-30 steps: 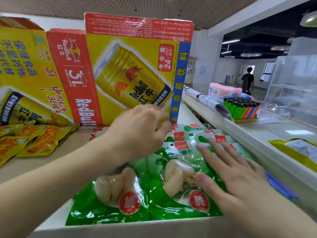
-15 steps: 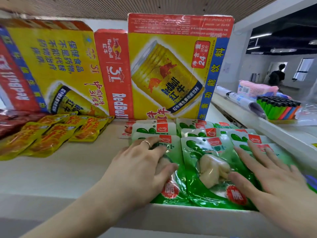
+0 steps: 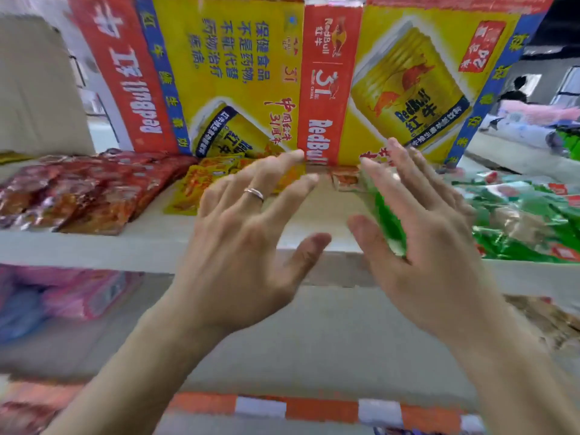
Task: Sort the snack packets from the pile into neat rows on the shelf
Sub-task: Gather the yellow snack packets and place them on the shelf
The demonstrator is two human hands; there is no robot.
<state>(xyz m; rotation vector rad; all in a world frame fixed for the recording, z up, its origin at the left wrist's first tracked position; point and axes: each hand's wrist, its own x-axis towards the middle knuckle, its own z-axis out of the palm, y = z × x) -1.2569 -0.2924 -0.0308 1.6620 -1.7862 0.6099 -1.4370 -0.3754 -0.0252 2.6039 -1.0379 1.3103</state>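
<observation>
Both my hands hover in front of the white shelf (image 3: 314, 211) with fingers spread and nothing in them. My left hand (image 3: 248, 237), with a ring, is over the bare middle strip of the shelf. My right hand (image 3: 420, 243) is beside it and partly hides the left end of the green snack packets (image 3: 527, 221), which lie in rows on the shelf's right side. Yellow packets (image 3: 201, 183) lie behind my left hand. Dark red packets (image 3: 81, 189) lie in rows at the left. The frame is motion-blurred.
Red Bull cartons (image 3: 326, 76) stand along the back of the shelf. A lower shelf holds pink and blue packages (image 3: 62, 296) at left and brownish packets (image 3: 546, 321) at right. A red-and-white striped edge (image 3: 314, 409) runs below. A person stands far off at right.
Both hands have lifted off the green packets and shifted left over the bare strip. The view has swung left and down, bringing the red packets and lower shelf into sight.
</observation>
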